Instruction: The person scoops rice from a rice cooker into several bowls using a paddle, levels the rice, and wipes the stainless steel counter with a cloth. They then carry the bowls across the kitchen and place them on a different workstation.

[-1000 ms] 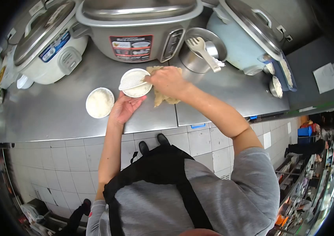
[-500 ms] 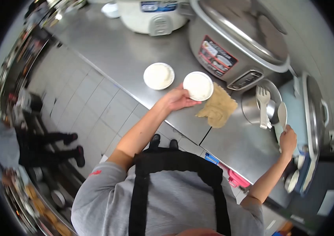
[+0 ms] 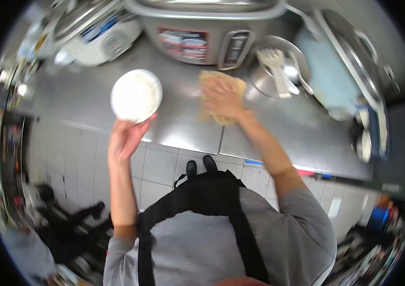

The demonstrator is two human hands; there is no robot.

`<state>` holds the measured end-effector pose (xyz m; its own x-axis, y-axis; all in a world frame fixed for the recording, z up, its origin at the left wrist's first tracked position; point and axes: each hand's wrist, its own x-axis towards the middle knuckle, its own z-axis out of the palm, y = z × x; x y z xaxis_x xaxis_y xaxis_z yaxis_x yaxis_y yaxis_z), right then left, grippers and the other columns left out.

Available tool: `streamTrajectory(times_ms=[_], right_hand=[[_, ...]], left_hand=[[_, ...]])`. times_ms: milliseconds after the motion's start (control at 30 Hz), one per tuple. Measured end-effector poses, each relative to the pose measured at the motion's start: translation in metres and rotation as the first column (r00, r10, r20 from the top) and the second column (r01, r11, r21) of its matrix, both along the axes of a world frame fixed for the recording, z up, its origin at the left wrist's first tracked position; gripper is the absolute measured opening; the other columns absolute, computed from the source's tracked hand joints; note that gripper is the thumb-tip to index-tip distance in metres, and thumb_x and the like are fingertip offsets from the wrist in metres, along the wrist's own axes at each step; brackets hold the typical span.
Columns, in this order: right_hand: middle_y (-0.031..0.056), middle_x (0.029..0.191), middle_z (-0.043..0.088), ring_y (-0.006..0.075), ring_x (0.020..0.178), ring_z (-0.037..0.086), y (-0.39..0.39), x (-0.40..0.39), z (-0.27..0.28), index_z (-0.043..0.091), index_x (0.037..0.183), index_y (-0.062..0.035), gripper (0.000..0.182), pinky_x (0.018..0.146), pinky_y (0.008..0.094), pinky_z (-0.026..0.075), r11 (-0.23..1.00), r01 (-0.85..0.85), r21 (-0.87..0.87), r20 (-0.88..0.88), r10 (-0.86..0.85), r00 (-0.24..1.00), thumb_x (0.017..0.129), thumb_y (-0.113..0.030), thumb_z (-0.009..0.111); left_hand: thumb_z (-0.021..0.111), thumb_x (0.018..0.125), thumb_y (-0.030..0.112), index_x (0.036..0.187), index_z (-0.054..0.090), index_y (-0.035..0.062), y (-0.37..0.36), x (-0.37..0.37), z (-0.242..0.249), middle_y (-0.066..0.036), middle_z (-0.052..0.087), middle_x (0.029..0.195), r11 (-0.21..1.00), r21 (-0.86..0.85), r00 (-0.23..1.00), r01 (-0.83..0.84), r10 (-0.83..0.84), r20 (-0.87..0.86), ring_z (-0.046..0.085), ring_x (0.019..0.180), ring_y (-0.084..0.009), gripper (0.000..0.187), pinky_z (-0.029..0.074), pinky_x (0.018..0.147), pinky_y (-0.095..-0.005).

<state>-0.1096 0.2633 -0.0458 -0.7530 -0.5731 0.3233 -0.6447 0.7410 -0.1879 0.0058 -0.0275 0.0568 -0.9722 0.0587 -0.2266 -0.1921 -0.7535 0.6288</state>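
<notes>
My left hand (image 3: 128, 136) is closed on the near rim of a white bowl (image 3: 136, 97) filled with white rice, held up over the steel counter. Flat on a tan cloth (image 3: 209, 113) lies my right hand (image 3: 224, 97), fingers spread, holding nothing else. The cloth rests on the counter in front of the large grey cooker (image 3: 183, 28). To the right of the cloth stands a metal pot (image 3: 264, 86), with a pale fork-shaped server (image 3: 276, 66) and a light rice paddle (image 3: 300, 71) in it. Only one rice bowl shows at this moment.
A white rice cooker (image 3: 102, 45) is at the back left of the counter (image 3: 174, 128). A light-blue lidded container (image 3: 328, 71) stands on the right, with white ladles or scoops (image 3: 364, 143) hanging beside it. Another person (image 3: 35, 248) is at the lower left.
My right hand has let go of the paddle by the pot and moved left onto the cloth. My left hand still holds the rice bowl. The view has turned, and the second bowl no longer shows.
</notes>
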Motion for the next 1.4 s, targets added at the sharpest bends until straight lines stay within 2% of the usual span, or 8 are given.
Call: streamTrajectory(times_ms=[167, 433, 600, 867, 967, 1133, 1200, 1400], right_hand=[[0.0186, 0.122, 0.049, 0.0339, 0.12, 0.04, -0.074, -0.043, -0.044, 0.055, 0.113, -0.0001, 0.055, 0.103, 0.0446, 0.026, 0.94, 0.286, -0.188, 0.002, -0.291, 0.957, 0.079, -0.043, 0.054], [0.0109, 0.125, 0.05, 0.0264, 0.121, 0.042, 0.033, 0.114, -0.002, 0.057, 0.113, -0.0048, 0.039, 0.104, 0.0431, 0.027, 0.973, -0.203, -0.113, -0.041, 0.199, 0.979, 0.076, -0.017, 0.055], [0.0075, 0.118, 0.056, 0.0254, 0.118, 0.045, 0.22, 0.09, -0.004, 0.059, 0.108, -0.0073, 0.038, 0.1, 0.0392, 0.034, 0.947, 0.282, -0.151, -0.058, -0.293, 0.954, 0.069, -0.008, 0.057], [0.0077, 0.11, 0.059, 0.0209, 0.107, 0.05, 0.422, 0.143, 0.048, 0.062, 0.102, -0.0085, 0.031, 0.086, 0.0359, 0.045, 0.251, 0.85, 0.464, 0.232, -0.96, 0.157, 0.073, -0.02, 0.061], [0.009, 0.111, 0.058, 0.0186, 0.108, 0.05, 0.446, 0.166, 0.073, 0.063, 0.1, -0.0096, 0.028, 0.086, 0.0381, 0.044, 0.097, 0.96, 0.262, 0.066, -0.994, 0.082, 0.075, -0.022, 0.06], [0.0107, 0.127, 0.049, 0.021, 0.123, 0.041, 0.512, 0.128, -0.002, 0.062, 0.1, -0.0077, 0.026, 0.095, 0.0482, 0.035, 0.625, 0.781, 0.003, -0.114, -0.775, 0.621, 0.08, -0.016, 0.047], [0.0117, 0.124, 0.051, 0.0239, 0.118, 0.046, 0.542, 0.162, 0.029, 0.06, 0.105, -0.0073, 0.029, 0.092, 0.0425, 0.041, 0.329, 0.838, 0.435, 0.254, -0.938, 0.236, 0.082, -0.016, 0.046], [0.0157, 0.083, 0.067, 0.032, 0.076, 0.065, 0.602, 0.351, 0.093, 0.067, 0.08, -0.0056, 0.017, 0.068, 0.0409, 0.051, -0.301, 0.873, 0.383, -0.005, -0.946, -0.325, 0.079, -0.016, 0.054]], left_hand=[[0.058, 0.074, -0.005, 0.134, 0.027, -0.0012, -0.028, 0.016, -0.005, -0.023, 0.039, 0.131, 0.99, -0.123, 0.996, 0.064, -0.056, 0.066, 0.046, 0.114, -0.042, 0.067, 0.05, 0.084, -0.0388], [0.057, 0.072, -0.009, 0.134, 0.025, -0.0027, 0.01, 0.025, -0.005, -0.025, 0.035, 0.131, 0.978, -0.112, 0.985, 0.175, -0.175, 0.011, 0.043, 0.118, -0.0375, 0.071, 0.051, 0.089, -0.0355], [0.055, 0.071, -0.012, 0.137, 0.018, -0.0018, 0.065, 0.039, -0.007, -0.031, 0.025, 0.135, 0.992, 0.042, 0.993, 0.116, -0.115, -0.027, 0.044, 0.114, -0.0386, 0.076, 0.048, 0.092, -0.0378], [0.046, 0.072, -0.019, 0.139, 0.014, 0.0019, 0.166, 0.065, -0.017, -0.03, 0.01, 0.141, 0.961, 0.276, 1.0, 0.008, 0.0, -0.03, 0.039, 0.117, -0.0409, 0.078, 0.044, 0.095, -0.0433], [0.046, 0.072, -0.019, 0.14, 0.013, 0.004, 0.19, 0.075, -0.019, -0.029, 0.01, 0.141, 0.944, 0.329, 1.0, -0.015, 0.01, 0.018, 0.04, 0.117, -0.0415, 0.079, 0.044, 0.095, -0.0438], [0.045, 0.071, -0.018, 0.14, 0.012, 0.0036, 0.227, 0.075, -0.01, -0.028, 0.01, 0.141, 0.942, 0.324, 0.997, 0.08, -0.076, -0.027, 0.041, 0.115, -0.0409, 0.079, 0.046, 0.093, -0.0426], [0.044, 0.072, -0.018, 0.14, 0.012, 0.0038, 0.239, 0.077, -0.003, -0.029, 0.011, 0.141, 0.945, 0.32, 0.997, 0.068, -0.074, 0.008, 0.041, 0.114, -0.0406, 0.078, 0.046, 0.092, -0.0419], [0.046, 0.073, -0.016, 0.14, 0.012, 0.0042, 0.242, 0.079, -0.001, -0.029, 0.012, 0.141, 0.953, 0.295, 0.997, 0.073, -0.078, 0.003, 0.041, 0.115, -0.0407, 0.078, 0.046, 0.092, -0.042]])
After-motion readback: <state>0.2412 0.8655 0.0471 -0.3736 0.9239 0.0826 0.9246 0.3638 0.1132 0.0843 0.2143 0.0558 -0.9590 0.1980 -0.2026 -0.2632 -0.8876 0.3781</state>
